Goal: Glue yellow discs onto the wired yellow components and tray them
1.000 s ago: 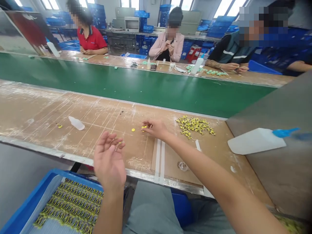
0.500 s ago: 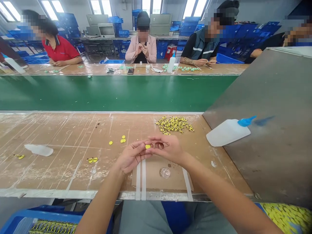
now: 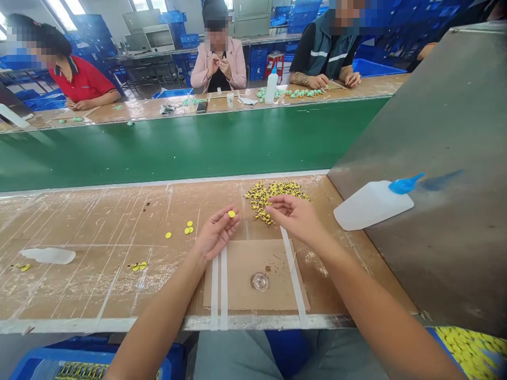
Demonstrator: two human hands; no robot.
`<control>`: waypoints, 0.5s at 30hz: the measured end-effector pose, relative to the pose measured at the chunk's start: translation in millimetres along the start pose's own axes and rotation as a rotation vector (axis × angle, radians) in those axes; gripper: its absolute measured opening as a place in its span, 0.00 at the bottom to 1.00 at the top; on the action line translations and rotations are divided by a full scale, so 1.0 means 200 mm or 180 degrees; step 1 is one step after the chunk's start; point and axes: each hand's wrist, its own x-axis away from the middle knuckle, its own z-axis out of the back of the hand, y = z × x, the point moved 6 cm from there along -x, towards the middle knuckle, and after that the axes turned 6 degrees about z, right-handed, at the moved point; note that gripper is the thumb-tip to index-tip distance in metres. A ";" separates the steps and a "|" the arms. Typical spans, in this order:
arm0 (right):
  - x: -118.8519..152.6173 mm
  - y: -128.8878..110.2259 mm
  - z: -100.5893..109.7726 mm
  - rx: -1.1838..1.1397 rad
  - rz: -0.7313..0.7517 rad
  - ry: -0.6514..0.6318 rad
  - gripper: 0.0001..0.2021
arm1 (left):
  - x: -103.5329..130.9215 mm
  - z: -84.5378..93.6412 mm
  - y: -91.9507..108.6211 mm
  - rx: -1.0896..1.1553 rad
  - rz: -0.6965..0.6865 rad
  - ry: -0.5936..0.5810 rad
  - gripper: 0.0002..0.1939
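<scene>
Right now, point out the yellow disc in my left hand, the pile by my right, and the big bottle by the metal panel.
Yellow disc [image 3: 232, 214]: head view, on its flat face.
Pile [image 3: 260, 197]: head view, on its left part.
Big bottle [image 3: 371, 207]: head view, on its white body.

The room has a pale grey wall [image 3: 106, 21] and windows [image 3: 58, 14] with bright white light in them. Lots of blue boxes [image 3: 304, 16] are piled up at the back, near a tall grey cabinet [image 3: 251, 18]. A red stool [image 3: 276, 59] stands by the back tabletop [image 3: 257, 40]. A long, shiny green strip [image 3: 198, 145] runs between the far brown tabletop [image 3: 146, 109] and the near brown tabletop [image 3: 91, 216]. A big grey panel [image 3: 439, 153] stands on the right.
</scene>
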 end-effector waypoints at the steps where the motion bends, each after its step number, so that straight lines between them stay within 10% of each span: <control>1: 0.02 0.07 0.02 0.0225 -0.0126 -0.0021 0.12 | -0.01 0.02 0.00 0.0061 -0.0057 0.0053 0.11; 6: 0.11 0.28 0.00 0.0827 -0.0302 -0.0087 0.11 | -0.04 0.05 -0.05 0.0059 -0.0052 0.0004 0.10; 15: 0.12 0.29 -0.13 0.1089 -0.0083 0.0091 0.14 | -0.02 0.03 -0.09 -0.0257 0.0058 -0.0074 0.11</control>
